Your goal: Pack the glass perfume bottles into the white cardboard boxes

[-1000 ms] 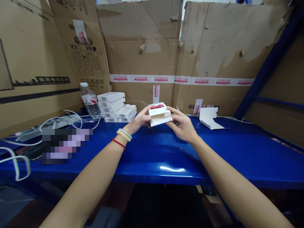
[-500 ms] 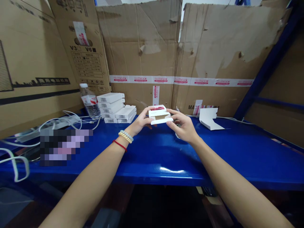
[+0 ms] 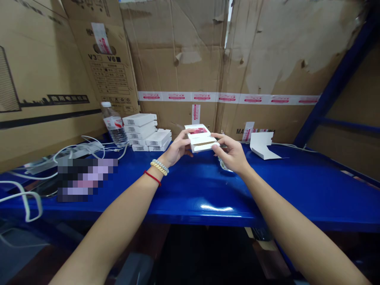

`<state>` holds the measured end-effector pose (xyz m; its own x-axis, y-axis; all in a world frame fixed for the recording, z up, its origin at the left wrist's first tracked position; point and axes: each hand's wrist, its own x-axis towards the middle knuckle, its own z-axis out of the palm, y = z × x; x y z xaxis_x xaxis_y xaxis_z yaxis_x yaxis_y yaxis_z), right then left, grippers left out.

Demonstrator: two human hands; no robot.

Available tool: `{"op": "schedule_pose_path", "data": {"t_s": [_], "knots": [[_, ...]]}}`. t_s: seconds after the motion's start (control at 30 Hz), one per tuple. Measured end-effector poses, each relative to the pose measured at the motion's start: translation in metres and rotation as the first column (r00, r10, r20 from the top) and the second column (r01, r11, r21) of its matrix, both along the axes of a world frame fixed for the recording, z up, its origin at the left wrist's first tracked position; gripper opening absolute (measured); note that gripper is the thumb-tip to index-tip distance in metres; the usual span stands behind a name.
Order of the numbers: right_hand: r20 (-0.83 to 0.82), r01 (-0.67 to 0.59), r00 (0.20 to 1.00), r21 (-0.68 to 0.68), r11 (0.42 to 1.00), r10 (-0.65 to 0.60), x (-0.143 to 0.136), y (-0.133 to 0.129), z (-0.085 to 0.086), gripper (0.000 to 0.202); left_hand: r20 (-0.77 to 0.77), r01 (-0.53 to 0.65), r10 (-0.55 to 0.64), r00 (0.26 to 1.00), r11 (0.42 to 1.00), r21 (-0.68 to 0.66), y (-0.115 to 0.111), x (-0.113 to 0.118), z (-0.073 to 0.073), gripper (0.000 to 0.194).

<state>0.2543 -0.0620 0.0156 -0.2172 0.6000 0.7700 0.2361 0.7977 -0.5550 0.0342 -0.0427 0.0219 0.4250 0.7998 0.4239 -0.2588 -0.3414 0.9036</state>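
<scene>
Above the blue table, a small white cardboard box [image 3: 203, 138] with a pink picture on its top is held between both hands. My left hand [image 3: 178, 148] grips its left side, fingers wrapped round the edge. On the right, my right hand [image 3: 231, 152] has its thumb on the flap [image 3: 204, 147] at the near end and its fingers along the far side. A dark gap shows above that flap. Behind the right hand, a clear shiny object [image 3: 225, 165] rests on the table, mostly hidden.
Several white boxes [image 3: 140, 130] are stacked at the back left, beside a water bottle [image 3: 114, 124]. A folded white card [image 3: 263, 145] stands at the right. White cables [image 3: 89, 148] and a blurred-out item [image 3: 87, 178] lie at the left. Cardboard walls [image 3: 181, 71] border the blue table [image 3: 190, 194].
The box has tilted so that more of its pink top shows, and the near flap has moved closer to the box's end. Both hands keep hold of it. The view has shifted slightly.
</scene>
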Motion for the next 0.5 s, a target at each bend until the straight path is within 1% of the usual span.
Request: {"op": "schedule_pose_path", "data": {"t_s": [0.1, 0.17, 0.27, 0.43, 0.5], "knots": [[-0.018, 0.006, 1.0, -0.005, 1.0, -0.006, -0.001, 0.0, -0.001, 0.024, 0.015, -0.058, 0.058, 0.998, 0.998, 0.013, -0.002, 0.003, 0.001, 0.044], [-0.045, 0.004, 0.999, -0.019, 1.0, -0.005, -0.001, 0.0, 0.0, 0.025, 0.023, -0.088, 0.087, 0.996, 0.996, 0.023, -0.004, 0.005, 0.001, 0.043], [-0.056, -0.01, 0.998, -0.037, 0.999, 0.008, -0.001, -0.001, 0.001, 0.031, 0.006, -0.107, 0.107, 0.994, 0.993, 0.04, -0.007, 0.007, 0.002, 0.048], [-0.018, -0.02, 1.0, -0.051, 0.998, 0.019, -0.001, -0.002, 0.001, 0.028, -0.015, -0.125, 0.126, 0.992, 0.989, 0.074, -0.007, 0.01, -0.001, 0.058], [-0.018, -0.005, 1.0, -0.04, 0.999, 0.004, -0.001, 0.0, 0.0, 0.03, -0.018, -0.12, 0.122, 0.992, 0.987, 0.11, -0.006, 0.012, -0.003, 0.065]]}}
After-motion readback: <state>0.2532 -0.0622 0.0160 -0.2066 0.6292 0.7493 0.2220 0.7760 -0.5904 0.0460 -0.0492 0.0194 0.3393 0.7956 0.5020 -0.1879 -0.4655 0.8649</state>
